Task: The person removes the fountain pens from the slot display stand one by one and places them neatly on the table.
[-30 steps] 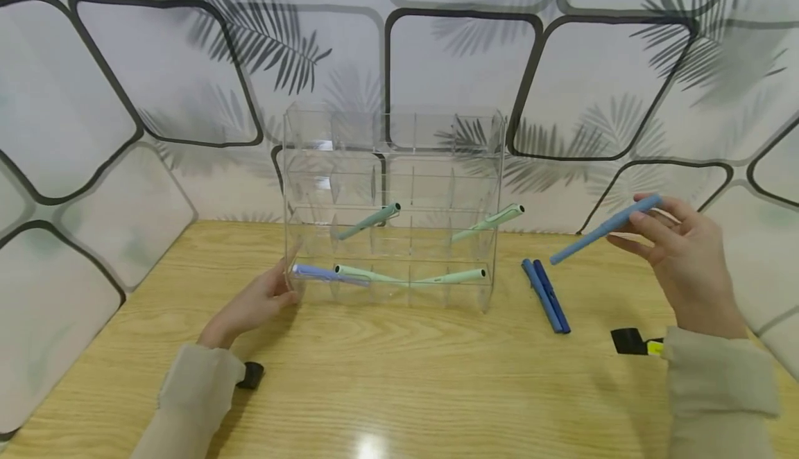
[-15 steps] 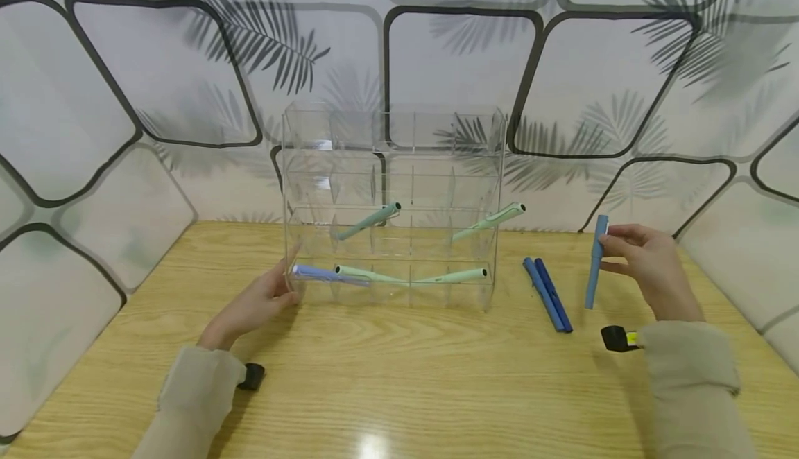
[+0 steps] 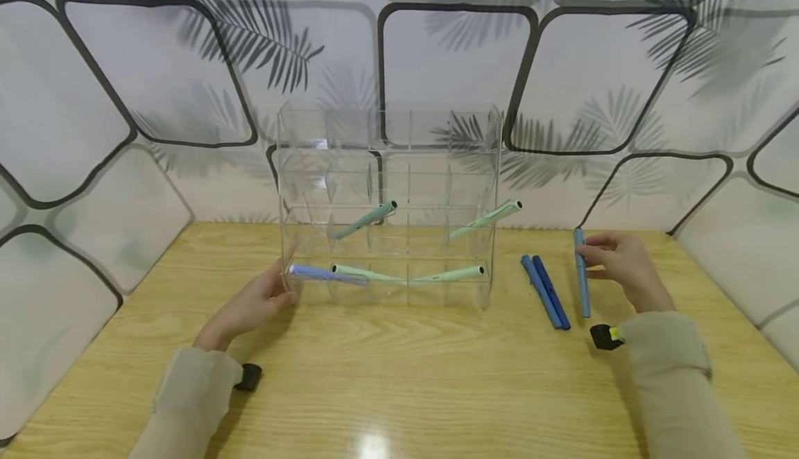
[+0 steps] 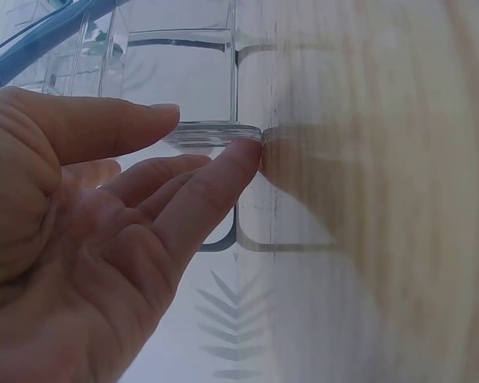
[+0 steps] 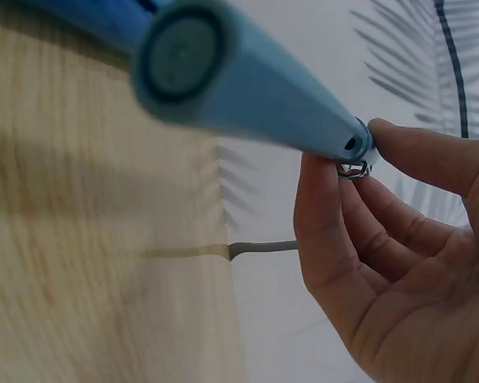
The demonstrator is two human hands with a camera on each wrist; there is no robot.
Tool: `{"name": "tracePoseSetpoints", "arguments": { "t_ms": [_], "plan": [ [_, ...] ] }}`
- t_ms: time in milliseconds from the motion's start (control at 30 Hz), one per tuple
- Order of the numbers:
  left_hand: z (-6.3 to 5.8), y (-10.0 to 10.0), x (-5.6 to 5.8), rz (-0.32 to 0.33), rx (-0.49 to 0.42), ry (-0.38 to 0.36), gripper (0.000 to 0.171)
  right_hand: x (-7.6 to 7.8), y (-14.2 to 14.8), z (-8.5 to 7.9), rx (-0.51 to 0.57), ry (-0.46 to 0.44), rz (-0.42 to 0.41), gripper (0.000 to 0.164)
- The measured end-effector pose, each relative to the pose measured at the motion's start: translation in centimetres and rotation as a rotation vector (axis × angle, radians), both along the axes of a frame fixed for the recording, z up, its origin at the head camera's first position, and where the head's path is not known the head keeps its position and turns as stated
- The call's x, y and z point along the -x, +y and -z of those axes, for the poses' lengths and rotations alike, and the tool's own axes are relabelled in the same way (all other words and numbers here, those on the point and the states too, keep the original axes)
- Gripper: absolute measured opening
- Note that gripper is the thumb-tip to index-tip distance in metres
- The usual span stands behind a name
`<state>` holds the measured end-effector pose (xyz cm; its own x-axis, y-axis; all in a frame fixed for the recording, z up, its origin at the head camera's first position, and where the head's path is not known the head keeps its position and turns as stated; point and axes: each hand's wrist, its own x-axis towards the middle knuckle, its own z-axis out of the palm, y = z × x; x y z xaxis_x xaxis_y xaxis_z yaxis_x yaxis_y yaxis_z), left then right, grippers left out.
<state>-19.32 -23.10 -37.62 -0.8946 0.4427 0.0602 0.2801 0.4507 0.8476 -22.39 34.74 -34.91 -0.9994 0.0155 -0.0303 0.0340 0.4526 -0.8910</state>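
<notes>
- The bench (image 3: 437, 376) carries everything; the clear rack (image 3: 408, 188) stands upright at its back, between the hands.
- The left hand (image 3: 250, 306) rests fairly straight fingers against the rack's lower left corner, well apart from the loose pens.
- The right hand (image 3: 630, 272) pinches the light blue pen (image 3: 582, 279) near its clip, right of the rack; its long axis runs near to far. Whether it touches the bench cannot be told.
- A blue pen (image 3: 540, 291) and a dark blue pen (image 3: 553, 294) lie side by side between it and the rack.
- A green pen (image 3: 493, 218) juts rightward from the rack.
</notes>
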Motion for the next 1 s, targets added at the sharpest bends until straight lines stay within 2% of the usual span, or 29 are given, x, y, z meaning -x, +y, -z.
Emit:
{"name": "tracePoseSetpoints", "arguments": {
  "t_ms": [200,433,733,1000],
  "plan": [
    [0.1,0.0,0.0,0.010,-0.038,-0.001,0.088,0.7,-0.2,0.7,-0.024,-0.081,-0.025,0.051],
    [0.2,0.0,0.1,0.017,-0.042,0.001,0.088,1.0,-0.5,1.2,-0.034,-0.143,-0.034,0.049],
    [0.4,-0.1,0.1,0.032,-0.034,-0.002,0.086,1.6,-0.8,1.4,-0.129,-0.167,-0.083,0.045],
    [0.4,-0.1,0.1,0.040,-0.067,0.021,0.088,1.7,-1.3,1.3,-0.016,-0.185,-0.115,0.040]
  ]
}}
